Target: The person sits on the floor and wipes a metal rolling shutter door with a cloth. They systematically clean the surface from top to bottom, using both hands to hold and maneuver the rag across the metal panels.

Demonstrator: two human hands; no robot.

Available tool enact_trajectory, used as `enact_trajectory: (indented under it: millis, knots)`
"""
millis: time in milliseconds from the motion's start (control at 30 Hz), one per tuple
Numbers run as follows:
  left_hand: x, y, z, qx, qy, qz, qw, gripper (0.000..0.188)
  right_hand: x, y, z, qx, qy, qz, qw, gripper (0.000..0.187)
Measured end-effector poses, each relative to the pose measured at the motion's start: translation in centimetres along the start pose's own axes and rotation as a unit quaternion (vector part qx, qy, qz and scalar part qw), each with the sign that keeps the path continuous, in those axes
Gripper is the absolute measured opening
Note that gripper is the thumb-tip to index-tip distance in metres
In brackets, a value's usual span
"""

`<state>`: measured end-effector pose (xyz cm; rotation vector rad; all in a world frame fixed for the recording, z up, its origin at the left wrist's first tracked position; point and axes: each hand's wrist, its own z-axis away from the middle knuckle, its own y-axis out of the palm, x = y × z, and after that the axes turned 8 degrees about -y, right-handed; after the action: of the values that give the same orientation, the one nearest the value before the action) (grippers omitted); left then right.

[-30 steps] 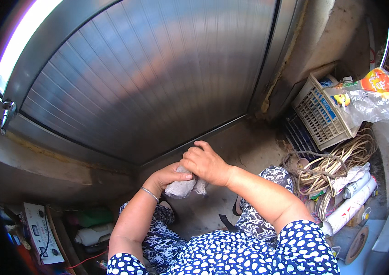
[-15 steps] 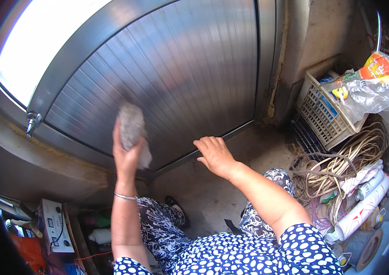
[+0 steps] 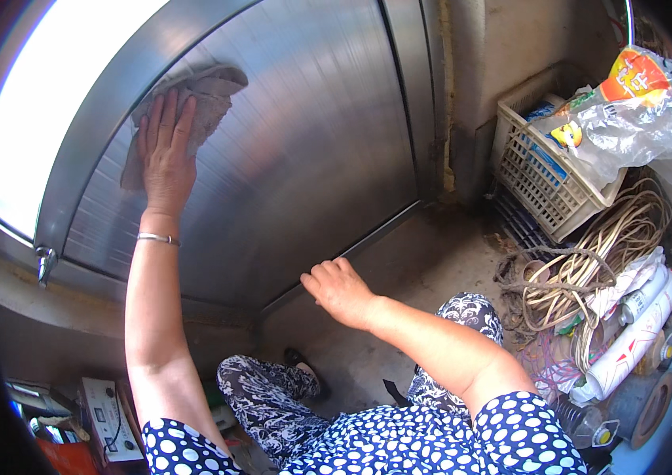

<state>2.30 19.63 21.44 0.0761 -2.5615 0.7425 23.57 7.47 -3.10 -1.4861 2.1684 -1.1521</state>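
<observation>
My left hand point(image 3: 165, 162) presses a grey-brown cloth point(image 3: 213, 99) against the upper left part of a ribbed metal door panel point(image 3: 304, 150). Its fingers lie over the cloth, which spreads out on both sides of them. A thin bangle point(image 3: 159, 237) circles that wrist. My right hand point(image 3: 339, 291) hovers in front of the panel's lower edge, above the floor. Its fingers are loosely curled in, and nothing shows in them; the palm side is hidden.
At right stand a cream plastic crate point(image 3: 546, 178) with a clear printed bag point(image 3: 629, 127), coiled cable point(image 3: 629, 229), and a white roll point(image 3: 635, 336). A white box with knobs point(image 3: 109, 419) sits lower left. A metal handle point(image 3: 45, 264) juts from the door frame.
My left hand has moved up and left, from gripping the bunched cloth to pressing it spread on the panel. My right hand has shifted left and down, its fingers curling in.
</observation>
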Motion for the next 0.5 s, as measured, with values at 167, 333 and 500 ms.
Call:
enact_trajectory:
  millis: [167, 333, 500]
  knots:
    - [-1.7, 2.1, 0.9, -0.021, -0.033, 0.022, 0.999, 0.084, 1.1, -1.1, 0.7, 0.050, -0.021, 0.004, 0.998, 0.023]
    - [-6.1, 2.8, 2.2, 0.180, -0.013, -0.116, 0.977, 0.080, 1.7, -1.5, 1.9, 0.104, -0.026, -0.014, 0.994, 0.021]
    - [-8.7, 7.6, 8.1, 0.195, 0.128, -0.063, 0.970, 0.064, 2.2, -0.9, 2.5, 0.122, -0.033, -0.053, 0.990, 0.018]
